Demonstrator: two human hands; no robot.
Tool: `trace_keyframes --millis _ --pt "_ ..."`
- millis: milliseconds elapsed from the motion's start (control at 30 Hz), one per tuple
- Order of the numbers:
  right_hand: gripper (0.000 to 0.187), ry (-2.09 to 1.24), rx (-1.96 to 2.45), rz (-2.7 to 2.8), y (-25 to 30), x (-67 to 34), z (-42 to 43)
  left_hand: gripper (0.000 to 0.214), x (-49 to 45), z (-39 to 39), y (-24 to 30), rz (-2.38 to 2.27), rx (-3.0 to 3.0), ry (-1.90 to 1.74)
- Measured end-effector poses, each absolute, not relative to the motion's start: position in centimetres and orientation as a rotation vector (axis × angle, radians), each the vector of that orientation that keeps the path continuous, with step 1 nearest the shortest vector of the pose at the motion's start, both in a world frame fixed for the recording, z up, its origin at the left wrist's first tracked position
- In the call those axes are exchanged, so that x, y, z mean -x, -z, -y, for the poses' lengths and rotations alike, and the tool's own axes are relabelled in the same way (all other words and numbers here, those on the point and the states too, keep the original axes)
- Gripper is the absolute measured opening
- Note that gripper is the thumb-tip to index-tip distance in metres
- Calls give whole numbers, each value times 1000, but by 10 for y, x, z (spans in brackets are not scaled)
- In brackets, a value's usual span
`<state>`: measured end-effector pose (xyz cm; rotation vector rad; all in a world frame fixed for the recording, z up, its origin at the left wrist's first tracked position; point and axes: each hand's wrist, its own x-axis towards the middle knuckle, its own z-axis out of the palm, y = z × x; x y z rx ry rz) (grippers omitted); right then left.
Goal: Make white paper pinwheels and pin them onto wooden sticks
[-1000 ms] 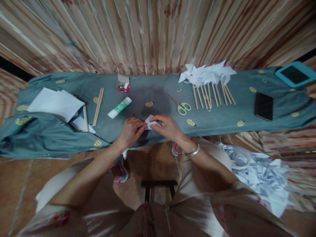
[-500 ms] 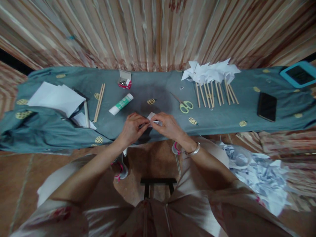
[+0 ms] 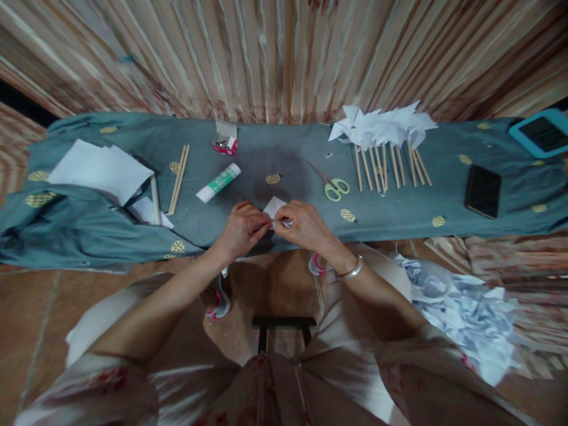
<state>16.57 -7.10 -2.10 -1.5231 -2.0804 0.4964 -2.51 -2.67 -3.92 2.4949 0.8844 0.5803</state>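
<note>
My left hand (image 3: 239, 229) and my right hand (image 3: 305, 226) meet at the near edge of the table, both pinching a small folded piece of white paper (image 3: 274, 209). The fingers of each hand are closed on the paper, which rises a little above the teal cloth (image 3: 284, 160). A silver bangle (image 3: 350, 273) circles my right wrist. Green-handled scissors (image 3: 332, 187) lie just beyond my right hand, and a glue stick (image 3: 218, 183) lies beyond my left.
White paper pinwheels on wooden sticks (image 3: 384, 139) lie at the back right. A black phone (image 3: 483, 190) and a blue-cased tablet (image 3: 539, 131) are far right. Paper sheets (image 3: 100, 171), loose sticks (image 3: 178, 177) and a small red box (image 3: 224, 143) are left. Crumpled paper scraps (image 3: 461, 313) fill a bag by my knee.
Both hands stay together on the paper, working it slightly; one corner now stands up higher. The view has shifted a little.
</note>
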Motion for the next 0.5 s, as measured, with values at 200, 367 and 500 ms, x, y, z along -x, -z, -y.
trace_keyframes --millis 200,367,500 --pt "11 -508 1576 2066 17 -171 73 22 25 27 40 -897 -2502 -551" --pt "10 -528 1600 2050 13 -175 73 22 26 26 42 -886 -2504 -566" --pt "9 -519 1592 2024 13 -178 74 22 27 26 44 -882 -2489 -574"
